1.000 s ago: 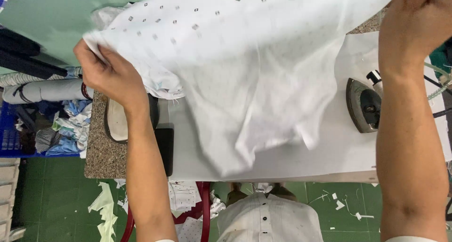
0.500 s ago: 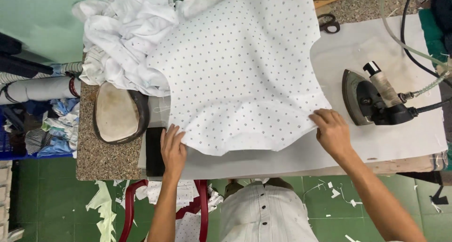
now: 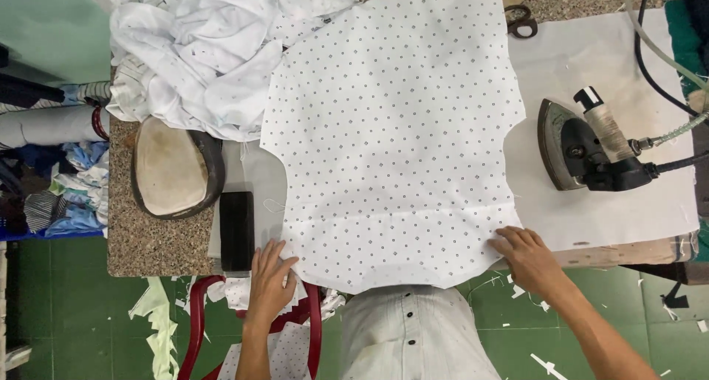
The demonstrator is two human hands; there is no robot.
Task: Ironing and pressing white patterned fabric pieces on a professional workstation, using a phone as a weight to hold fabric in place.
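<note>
The white dotted cotton fabric panel (image 3: 395,136) lies flat on the padded white ironing table (image 3: 613,62). Our left hand (image 3: 267,280) and right hand (image 3: 526,256), well apart and open, press its near corners. We judge that smoothing outward evenly, clear of the black steam iron (image 3: 583,147), avoids creases.

The fabric panel (image 3: 391,144) is white with a regular pattern of small dark dots. The heap of cloth (image 3: 199,48) is white too, some pieces carrying the same dots. The desk (image 3: 148,240) is speckled brown granite, with a plain white pad (image 3: 591,62) over it. The iron (image 3: 583,147) is black with a grey soleplate. The phone (image 3: 236,231) is black. The floor (image 3: 66,313) is green, strewn with white scraps. The scissors (image 3: 523,19) are dark.
</note>
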